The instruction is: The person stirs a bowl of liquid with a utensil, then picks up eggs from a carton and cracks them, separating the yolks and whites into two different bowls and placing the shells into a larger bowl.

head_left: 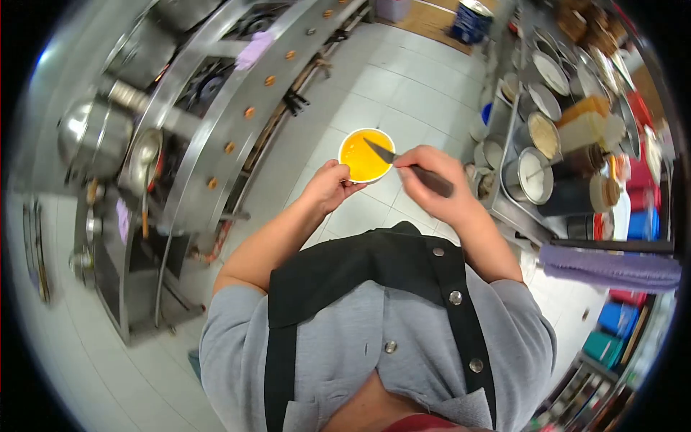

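My left hand [332,186] holds a white bowl [392,138] by its near left rim, thumb over the edge and fingers beneath. Bright yellow-orange liquid [363,160], like beaten egg, fills much of it, with small bubbles on the left. In my right hand [440,183] is a knife [432,180] with a dark handle, gripped with the fingers closed around it. Its pointed blade [379,150] reaches over the right rim, the tip at the liquid. Both hands are out in front of my chest, above the tiled floor.
A steel stove [237,129] with brass-coloured knobs runs along the left, with a ladle [146,191] and a large pot [93,137] near its end. On the right, a counter bears several bowls, a steel pot [533,176] and bottles. A purple towel [608,266] hangs at its near end.
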Demonstrator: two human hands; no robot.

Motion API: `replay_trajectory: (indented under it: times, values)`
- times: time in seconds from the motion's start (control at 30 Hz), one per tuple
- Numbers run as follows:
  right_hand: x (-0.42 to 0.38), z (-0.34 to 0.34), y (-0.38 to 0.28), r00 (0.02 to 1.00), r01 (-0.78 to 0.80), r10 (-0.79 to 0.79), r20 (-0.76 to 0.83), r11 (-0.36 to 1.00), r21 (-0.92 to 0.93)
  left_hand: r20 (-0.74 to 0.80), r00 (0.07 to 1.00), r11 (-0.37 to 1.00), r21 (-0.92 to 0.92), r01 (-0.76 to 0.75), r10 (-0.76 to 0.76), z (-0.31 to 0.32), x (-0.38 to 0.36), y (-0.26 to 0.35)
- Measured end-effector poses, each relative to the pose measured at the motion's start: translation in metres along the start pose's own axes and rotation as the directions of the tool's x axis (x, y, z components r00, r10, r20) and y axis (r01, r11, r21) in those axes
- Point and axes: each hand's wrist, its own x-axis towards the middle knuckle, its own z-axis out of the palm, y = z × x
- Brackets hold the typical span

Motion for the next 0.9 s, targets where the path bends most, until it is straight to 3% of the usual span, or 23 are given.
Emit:
replay_trajectory:
  times: [0.07, 0.2, 0.43, 0.67, 0.73, 0.9]
  values:
    - [0.004, 0.007, 0.013, 0.987, -0.143, 0.143, -0.075, 0.99, 0.003, 0.054, 0.998, 0.998, 0.055, 0.036, -0.039, 0.006, 0.024, 0.017]
    - [0.009, -0.001, 0.06, 0.952, -0.219, 0.217, -0.217, 0.976, 0.015, 0.108, 0.991, 0.994, 0.095, 0.062, -0.073, 0.032, 0.078, 0.035]
    - [0.027, -0.029, 0.11, 0.795, -0.337, 0.338, -0.503, 0.936, 0.097, 0.182, 0.968, 0.965, 0.229, 0.129, -0.172, 0.072, 0.184, 0.051]
    - [0.037, -0.053, 0.145, 0.608, -0.373, 0.325, -0.724, 0.922, 0.101, 0.234, 0.928, 0.925, 0.32, 0.207, -0.289, 0.122, 0.286, 0.045]
    - [0.034, -0.054, 0.16, 0.558, -0.412, 0.235, -0.796, 0.911, -0.019, 0.284, 0.907, 0.917, 0.342, 0.206, -0.31, 0.138, 0.314, 0.041]
    - [0.044, -0.069, 0.192, 0.405, -0.498, 0.217, -0.888, 0.867, -0.015, 0.412, 0.806, 0.871, 0.43, 0.24, -0.425, 0.183, 0.403, 0.012]
